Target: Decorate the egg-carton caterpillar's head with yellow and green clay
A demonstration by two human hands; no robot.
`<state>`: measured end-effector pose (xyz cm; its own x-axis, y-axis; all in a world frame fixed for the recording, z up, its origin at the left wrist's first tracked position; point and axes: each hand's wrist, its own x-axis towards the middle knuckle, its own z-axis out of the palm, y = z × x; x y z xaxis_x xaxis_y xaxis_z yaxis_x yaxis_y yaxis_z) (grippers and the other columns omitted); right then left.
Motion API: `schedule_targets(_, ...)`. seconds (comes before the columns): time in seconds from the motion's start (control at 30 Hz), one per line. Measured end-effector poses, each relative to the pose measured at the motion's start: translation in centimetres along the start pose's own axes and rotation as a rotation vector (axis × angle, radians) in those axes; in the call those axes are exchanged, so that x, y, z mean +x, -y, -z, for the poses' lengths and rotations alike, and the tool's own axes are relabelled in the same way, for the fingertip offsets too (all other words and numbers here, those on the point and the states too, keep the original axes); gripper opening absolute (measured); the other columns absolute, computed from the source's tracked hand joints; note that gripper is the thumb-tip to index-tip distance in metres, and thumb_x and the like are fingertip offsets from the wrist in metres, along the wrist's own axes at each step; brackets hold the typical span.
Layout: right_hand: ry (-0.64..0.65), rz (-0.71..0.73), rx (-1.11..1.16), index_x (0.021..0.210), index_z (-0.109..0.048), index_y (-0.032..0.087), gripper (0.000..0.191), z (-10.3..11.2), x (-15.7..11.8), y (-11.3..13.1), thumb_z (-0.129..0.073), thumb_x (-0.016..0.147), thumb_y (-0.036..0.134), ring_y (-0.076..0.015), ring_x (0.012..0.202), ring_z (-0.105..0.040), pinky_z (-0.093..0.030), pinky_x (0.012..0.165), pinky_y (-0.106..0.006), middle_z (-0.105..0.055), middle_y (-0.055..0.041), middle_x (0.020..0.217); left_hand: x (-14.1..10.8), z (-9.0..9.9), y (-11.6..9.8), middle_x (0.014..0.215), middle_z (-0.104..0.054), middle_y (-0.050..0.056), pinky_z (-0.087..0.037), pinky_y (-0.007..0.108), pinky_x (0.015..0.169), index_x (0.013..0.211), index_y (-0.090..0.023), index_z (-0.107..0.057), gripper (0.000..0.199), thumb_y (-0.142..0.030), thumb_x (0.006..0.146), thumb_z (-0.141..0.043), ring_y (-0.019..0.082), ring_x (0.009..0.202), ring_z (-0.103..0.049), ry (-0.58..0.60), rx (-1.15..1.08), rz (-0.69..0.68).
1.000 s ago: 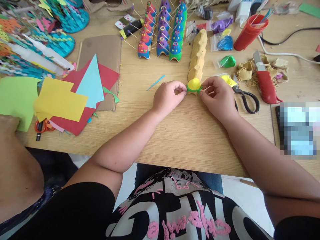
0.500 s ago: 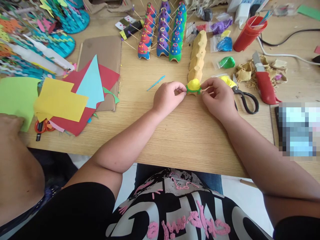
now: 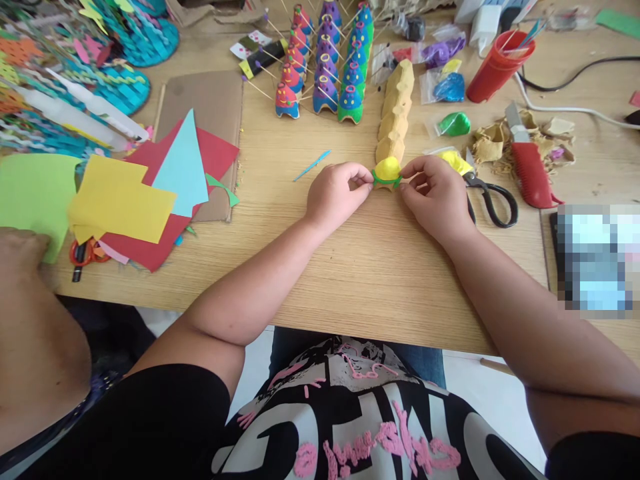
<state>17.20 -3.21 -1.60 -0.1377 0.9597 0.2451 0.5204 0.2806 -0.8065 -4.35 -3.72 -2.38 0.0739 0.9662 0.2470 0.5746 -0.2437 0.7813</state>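
The green strip's [image 3: 387, 181] ends were hidden at the fingertips [image 3: 369, 187], while a device [image 3: 593, 260] near the table's [image 3: 360, 280] front edge was blurred.

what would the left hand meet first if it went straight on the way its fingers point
The left hand would first meet the green strip at its fingertips, then probably the yellow clay; the right hand lies beyond, though depth is unclear.

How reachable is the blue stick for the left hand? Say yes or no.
Probably yes: the blue stick lies close beside the left hand, nothing between them, though that hand seems to be pinching the green strip.
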Motion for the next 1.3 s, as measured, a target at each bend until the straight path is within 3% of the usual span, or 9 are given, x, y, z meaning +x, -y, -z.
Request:
schedule_targets(0.63, -0.009, 0.017, -0.017, 0.094, -0.066, 0.029, 0.010, 0.12, -0.07, 0.22, -0.075, 0.091, 0.031, -0.0217, 0.080, -0.066, -0.057, 0.068, -0.037, -0.070, -0.0034, 0.087, -0.02, -0.01, -0.01, 0.092, -0.083, 0.001, -0.058, 0.033, 0.085, 0.090, -0.024, -0.073, 0.010, -0.014, 0.090, -0.076, 0.017, 0.089, -0.075, 0.001, -0.007, 0.003)
schedule_targets(0.87, -0.012, 0.032, -0.021, 0.090, -0.063, 0.027, 0.010, 0.09, 0.09, -0.09, -0.072, 0.091, 0.022, -0.0192, 0.079, -0.064, -0.056, 0.070, -0.037, -0.069, -0.0037, 0.093, -0.04, -0.07, -0.10, 0.093, -0.084, 0.002, -0.059, 0.035, 0.090, 0.091, -0.023, -0.078, 0.011, -0.014, 0.090, -0.073, 0.018, 0.093, -0.076, -0.012, 0.010, 0.002)
schedule_targets(1.3, -0.054, 0.096, -0.016, 0.089, -0.063, 0.026, 0.013, -0.06, 0.09, -0.68, -0.069, 0.088, 0.015, -0.0185, 0.078, -0.061, -0.054, 0.067, -0.036, -0.066, -0.0030, 0.090, 0.00, -0.34, 0.31, 0.090, -0.080, -0.002, -0.051, 0.029, 0.074, 0.093, -0.023, -0.071, 0.016, -0.009, 0.087, -0.075, 0.013, 0.081, -0.071, -0.053, -0.008, -0.004)
